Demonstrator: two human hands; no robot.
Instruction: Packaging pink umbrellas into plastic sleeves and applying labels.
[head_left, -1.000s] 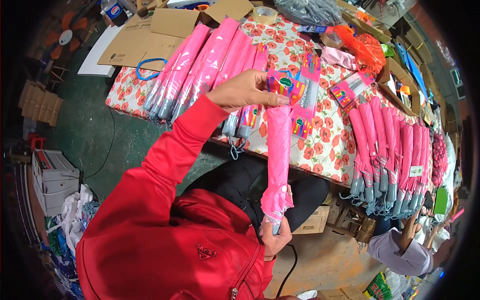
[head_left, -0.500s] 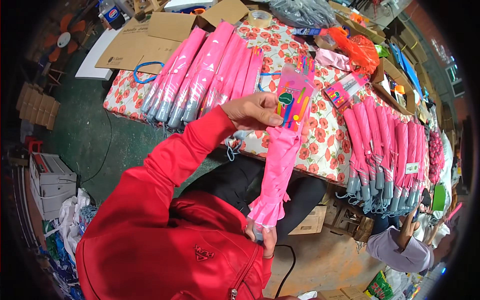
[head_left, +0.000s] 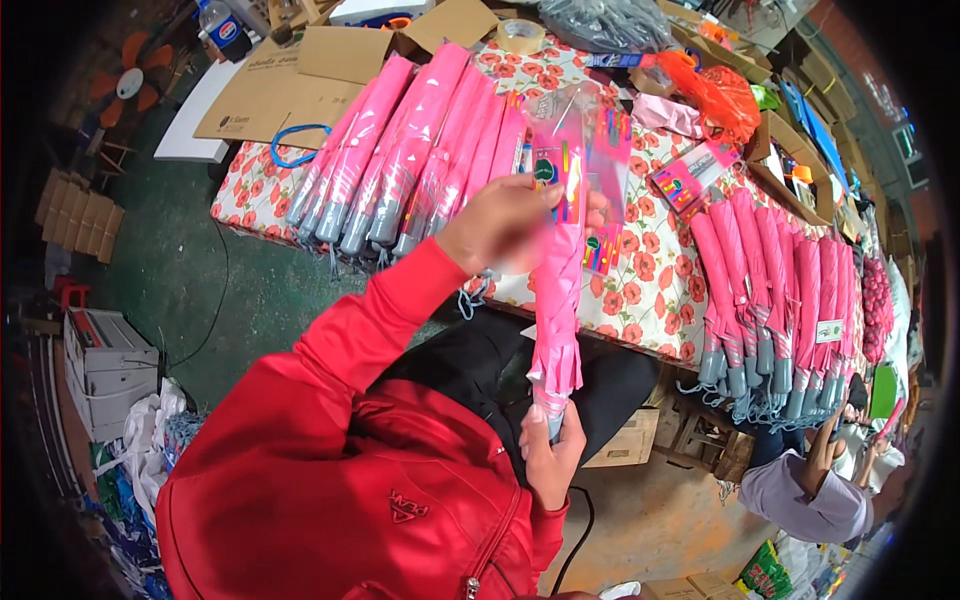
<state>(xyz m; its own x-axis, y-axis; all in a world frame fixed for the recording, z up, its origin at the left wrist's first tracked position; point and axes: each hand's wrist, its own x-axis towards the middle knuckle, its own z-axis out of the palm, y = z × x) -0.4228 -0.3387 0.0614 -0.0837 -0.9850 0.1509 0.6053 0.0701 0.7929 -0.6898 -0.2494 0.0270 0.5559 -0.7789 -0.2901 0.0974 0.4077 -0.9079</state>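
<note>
I hold a folded pink umbrella [head_left: 558,300] nearly upright in front of me, over the near edge of the table. My right hand [head_left: 550,455] grips its lower end by the handle. My left hand [head_left: 500,225], in a red sleeve, is closed on the umbrella's upper part. It also holds a clear plastic sleeve [head_left: 590,150] with a colourful label that stands around the tip. The left hand is blurred.
The table has a red-flowered cloth [head_left: 650,290]. A pile of sleeved pink umbrellas [head_left: 420,150] lies at its left and a row of them [head_left: 780,290] at its right. Flat cardboard [head_left: 300,70], a tape roll [head_left: 522,35] and an orange bag [head_left: 715,90] lie behind. Another person [head_left: 800,490] sits at lower right.
My left hand came slightly down and toward me with the plastic sleeve. The umbrella swung a little more upright, and my right hand stayed on its lower end.
</note>
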